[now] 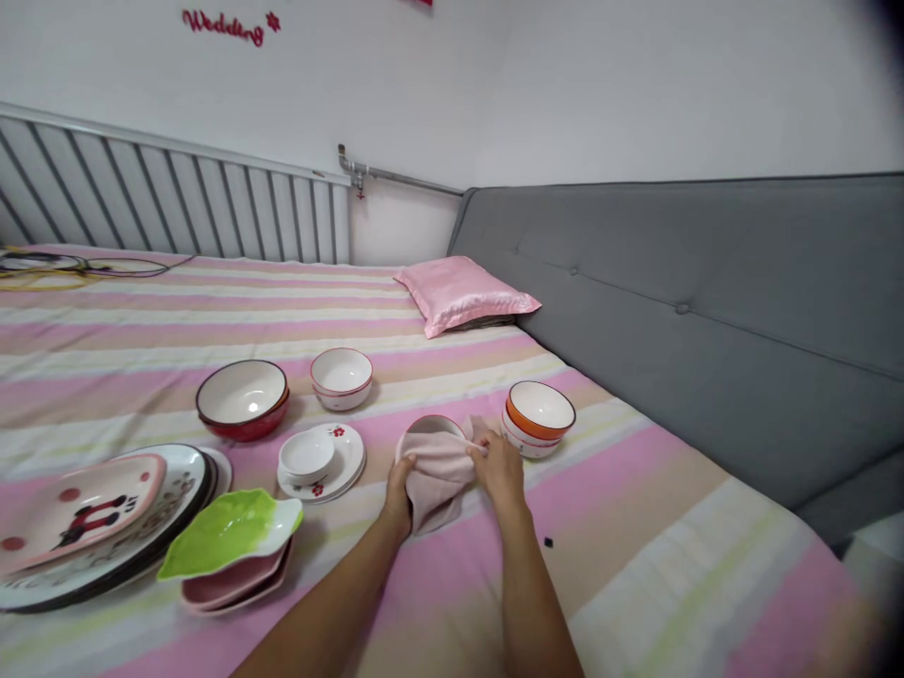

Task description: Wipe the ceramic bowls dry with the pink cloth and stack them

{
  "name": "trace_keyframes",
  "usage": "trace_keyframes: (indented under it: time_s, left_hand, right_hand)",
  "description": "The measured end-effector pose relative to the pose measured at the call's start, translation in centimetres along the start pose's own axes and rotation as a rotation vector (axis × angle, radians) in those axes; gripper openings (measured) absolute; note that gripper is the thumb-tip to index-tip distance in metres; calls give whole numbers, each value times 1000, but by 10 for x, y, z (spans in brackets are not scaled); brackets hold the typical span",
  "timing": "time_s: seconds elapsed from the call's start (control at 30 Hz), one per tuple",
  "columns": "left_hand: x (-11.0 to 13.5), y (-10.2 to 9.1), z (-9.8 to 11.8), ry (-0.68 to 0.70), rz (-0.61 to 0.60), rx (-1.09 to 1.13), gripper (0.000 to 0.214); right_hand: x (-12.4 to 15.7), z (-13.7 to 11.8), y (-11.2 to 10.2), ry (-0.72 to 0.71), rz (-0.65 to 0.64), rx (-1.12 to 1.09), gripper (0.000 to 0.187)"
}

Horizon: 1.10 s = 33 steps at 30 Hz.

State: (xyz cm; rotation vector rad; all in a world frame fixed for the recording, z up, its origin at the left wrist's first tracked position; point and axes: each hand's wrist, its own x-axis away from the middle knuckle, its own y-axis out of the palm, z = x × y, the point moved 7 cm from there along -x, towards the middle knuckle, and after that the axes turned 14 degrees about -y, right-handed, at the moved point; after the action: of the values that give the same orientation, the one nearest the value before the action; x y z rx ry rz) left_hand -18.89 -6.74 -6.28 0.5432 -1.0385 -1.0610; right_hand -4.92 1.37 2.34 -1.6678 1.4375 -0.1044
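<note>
Clasping round bowl (436,426) at its left with curled left hand (399,492); pinching cloth (439,478) at bowl's right with right hand (501,468).

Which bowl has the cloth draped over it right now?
The red-rimmed bowl in the left hand, left of the orange-topped stack. The pink cloth covers much of it; no other bowl has cloth over it.

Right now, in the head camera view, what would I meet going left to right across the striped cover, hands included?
Cartoon plate, green leaf-shaped dish, untouched red-rimmed white bowl, left hand, pink cloth, right hand, orange bowl.
</note>
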Motion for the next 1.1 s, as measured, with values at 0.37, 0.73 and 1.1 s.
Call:
trace_keyframes:
  time_s: [0.37, 0.73, 1.1]
  left_hand:
    - [5, -16, 1, 4, 127, -57, 51]
    - [-4, -14, 15, 131, 110, 27, 60]
    - [0, -14, 23, 129, 155, 230, 57]
  right_hand:
    - [-9, -11, 16, -109, 177, -352, 20]
    - [-1, -5, 68, 15, 77, -503, 61]
    - [13, -35, 42, -37, 383, -197, 46]
